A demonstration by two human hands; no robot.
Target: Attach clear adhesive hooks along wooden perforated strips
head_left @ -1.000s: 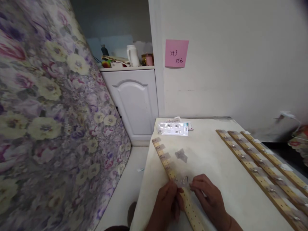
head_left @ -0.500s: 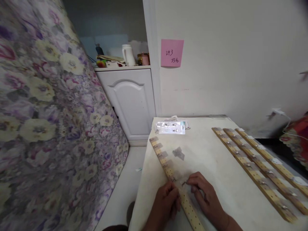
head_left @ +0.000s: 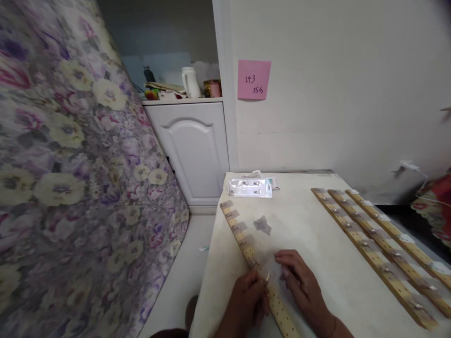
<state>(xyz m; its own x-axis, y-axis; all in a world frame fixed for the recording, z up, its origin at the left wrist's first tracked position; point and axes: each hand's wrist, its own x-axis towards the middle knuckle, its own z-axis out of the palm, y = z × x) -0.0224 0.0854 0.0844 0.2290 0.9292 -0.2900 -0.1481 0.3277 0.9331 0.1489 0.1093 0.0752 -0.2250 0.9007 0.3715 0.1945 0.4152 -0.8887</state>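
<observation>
A long wooden strip (head_left: 280, 313) with rows of holes runs diagonally across the white table. Small translucent grey pieces (head_left: 240, 227) and metal fittings line its far half. My left hand (head_left: 246, 295) is closed in a pinch over the strip's middle, a small shiny metal piece (head_left: 267, 277) at its fingertips. The rest of what those fingers cover is hidden. Just right of the strip hovers my right hand (head_left: 305, 281), thumb and index finger apart, nothing visible between them. Loose grey translucent pieces (head_left: 262, 225) lie beyond it.
Three similar strips (head_left: 373, 256) with fittings lie side by side along the table's right. Clear blister packs (head_left: 250, 187) of metal parts sit at the back left. A floral curtain (head_left: 88, 188) hangs left, and a white cabinet (head_left: 193, 155) stands behind.
The small metal piece was at my right fingertips and is now at my left fingertips. My right fingers have come apart. My left hand has shifted slightly right.
</observation>
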